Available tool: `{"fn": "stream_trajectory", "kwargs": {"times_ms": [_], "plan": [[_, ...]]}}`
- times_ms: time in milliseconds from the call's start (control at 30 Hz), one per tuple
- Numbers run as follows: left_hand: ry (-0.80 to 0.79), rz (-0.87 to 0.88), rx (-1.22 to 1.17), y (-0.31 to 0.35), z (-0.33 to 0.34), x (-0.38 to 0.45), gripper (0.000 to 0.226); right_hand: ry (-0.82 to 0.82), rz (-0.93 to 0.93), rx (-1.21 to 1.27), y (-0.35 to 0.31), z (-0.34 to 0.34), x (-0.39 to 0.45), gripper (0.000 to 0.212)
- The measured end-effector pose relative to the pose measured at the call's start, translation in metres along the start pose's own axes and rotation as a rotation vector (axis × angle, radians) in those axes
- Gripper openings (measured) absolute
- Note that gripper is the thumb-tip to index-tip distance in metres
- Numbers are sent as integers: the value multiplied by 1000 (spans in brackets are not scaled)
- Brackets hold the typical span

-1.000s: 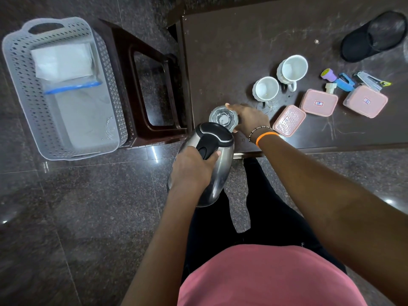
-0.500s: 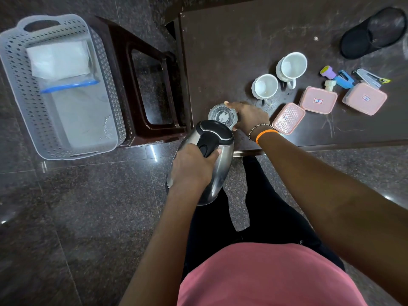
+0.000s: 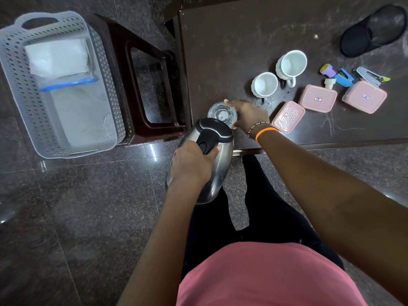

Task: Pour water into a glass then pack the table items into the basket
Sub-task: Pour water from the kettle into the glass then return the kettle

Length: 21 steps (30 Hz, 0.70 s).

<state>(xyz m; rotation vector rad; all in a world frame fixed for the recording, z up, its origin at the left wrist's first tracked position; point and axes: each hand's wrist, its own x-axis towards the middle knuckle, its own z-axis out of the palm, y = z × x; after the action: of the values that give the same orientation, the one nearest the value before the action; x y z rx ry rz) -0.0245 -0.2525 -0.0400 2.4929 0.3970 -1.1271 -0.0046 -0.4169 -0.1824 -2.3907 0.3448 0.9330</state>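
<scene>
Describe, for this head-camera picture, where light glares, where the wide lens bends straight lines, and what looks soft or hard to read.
In the head view, bright glints sit on the polished floor and a sheen runs down the steel kettle; the table edges and the basket bow outward toward the frame's borders; labels on the pink boxes are too small to read; water in the glass is hard to see.

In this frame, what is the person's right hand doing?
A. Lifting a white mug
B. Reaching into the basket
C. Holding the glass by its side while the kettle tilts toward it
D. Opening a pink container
C: the right hand curls round the side of the glass on the table, while the left hand grips the kettle by its handle.
</scene>
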Motion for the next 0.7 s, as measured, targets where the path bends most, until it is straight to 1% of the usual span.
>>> {"fn": "stream_trajectory", "kwargs": {"times_ms": [267, 533, 700], "plan": [[5, -2, -12, -1, 1, 1, 44, 15, -2, -3, 0, 0, 0, 56], [9, 4, -3, -1, 1, 2, 46, 4, -6, -39, -1, 0, 0, 64], [12, 20, -4, -1, 0, 2, 45, 8, -10, -39, 0, 1, 1, 65]]}}
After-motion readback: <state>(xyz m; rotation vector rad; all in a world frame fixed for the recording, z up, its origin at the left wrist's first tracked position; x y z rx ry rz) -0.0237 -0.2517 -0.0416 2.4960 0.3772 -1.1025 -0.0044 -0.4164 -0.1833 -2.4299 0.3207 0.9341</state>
